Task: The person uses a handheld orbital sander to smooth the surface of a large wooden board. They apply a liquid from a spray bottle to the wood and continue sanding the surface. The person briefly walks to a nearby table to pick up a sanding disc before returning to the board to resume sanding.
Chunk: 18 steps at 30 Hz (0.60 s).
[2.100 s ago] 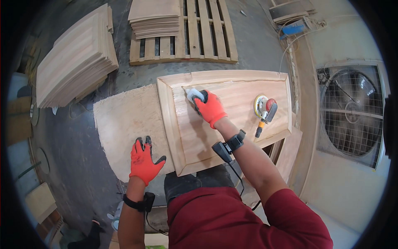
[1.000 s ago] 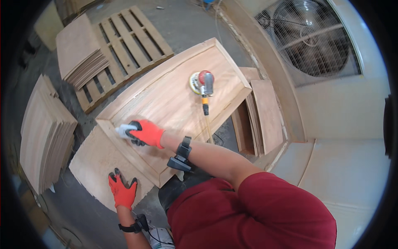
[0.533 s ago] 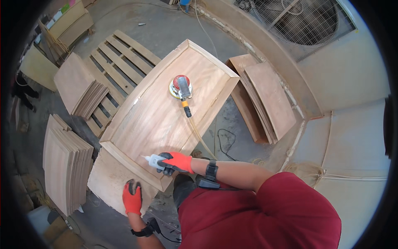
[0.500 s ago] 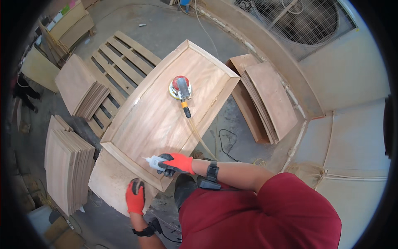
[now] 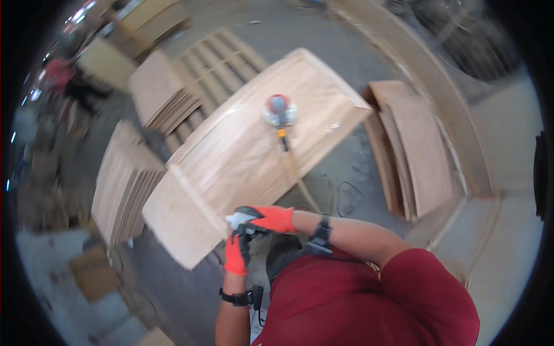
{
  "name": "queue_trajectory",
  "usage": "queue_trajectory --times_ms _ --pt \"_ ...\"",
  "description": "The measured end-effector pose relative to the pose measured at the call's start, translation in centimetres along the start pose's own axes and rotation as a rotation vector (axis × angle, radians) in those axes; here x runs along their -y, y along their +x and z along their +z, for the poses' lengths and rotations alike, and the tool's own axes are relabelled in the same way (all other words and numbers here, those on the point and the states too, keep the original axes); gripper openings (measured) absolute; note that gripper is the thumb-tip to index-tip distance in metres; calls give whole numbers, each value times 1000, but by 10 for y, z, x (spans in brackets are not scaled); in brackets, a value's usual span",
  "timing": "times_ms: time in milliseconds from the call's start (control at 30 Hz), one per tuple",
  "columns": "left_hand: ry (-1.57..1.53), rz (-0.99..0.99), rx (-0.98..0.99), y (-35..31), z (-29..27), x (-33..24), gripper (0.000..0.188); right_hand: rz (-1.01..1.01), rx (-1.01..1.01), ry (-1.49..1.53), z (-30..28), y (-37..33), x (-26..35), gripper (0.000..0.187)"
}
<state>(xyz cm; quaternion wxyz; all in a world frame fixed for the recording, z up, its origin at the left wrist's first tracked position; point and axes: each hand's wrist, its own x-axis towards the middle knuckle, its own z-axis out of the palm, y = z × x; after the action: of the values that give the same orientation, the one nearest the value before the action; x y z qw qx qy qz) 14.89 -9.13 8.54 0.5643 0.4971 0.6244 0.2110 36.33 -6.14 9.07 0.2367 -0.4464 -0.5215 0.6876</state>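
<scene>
My right hand (image 5: pixel 272 219), in an orange glove, is closed around a small white-grey sanding pad (image 5: pixel 236 219) just off the near corner of a long wooden door panel (image 5: pixel 248 155). Gloved the same way, my left hand (image 5: pixel 235 256) reaches up from below, its dark fingertips meeting the pad. Motion blur hides whether it grips. A round red-and-grey power sander (image 5: pixel 280 111) rests unattended on the panel's far half, its cord trailing toward me. A wider flat board (image 5: pixel 179 222) lies under the panel's near end.
Stacks of wooden panels stand at left (image 5: pixel 124 184) and farther back (image 5: pixel 158 98) beside a pallet (image 5: pixel 222 57). Curved boards (image 5: pixel 415 144) lean on the right wall. Cardboard (image 5: pixel 92 274) lies on the floor. A person in red (image 5: pixel 57 72) is at far left.
My right hand drew the pad back off the panel's near edge. My left hand lifted off the lower board and came up to the pad. The view swung and blurred.
</scene>
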Motion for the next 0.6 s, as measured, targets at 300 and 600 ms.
queue_trajectory --times_ms 300,600 --pt "-319 -86 -325 -49 -47 110 41 -302 -862 -784 -175 43 11 65" --pt "-496 -204 -624 -110 -71 199 32 334 -800 -863 -250 79 16 90"
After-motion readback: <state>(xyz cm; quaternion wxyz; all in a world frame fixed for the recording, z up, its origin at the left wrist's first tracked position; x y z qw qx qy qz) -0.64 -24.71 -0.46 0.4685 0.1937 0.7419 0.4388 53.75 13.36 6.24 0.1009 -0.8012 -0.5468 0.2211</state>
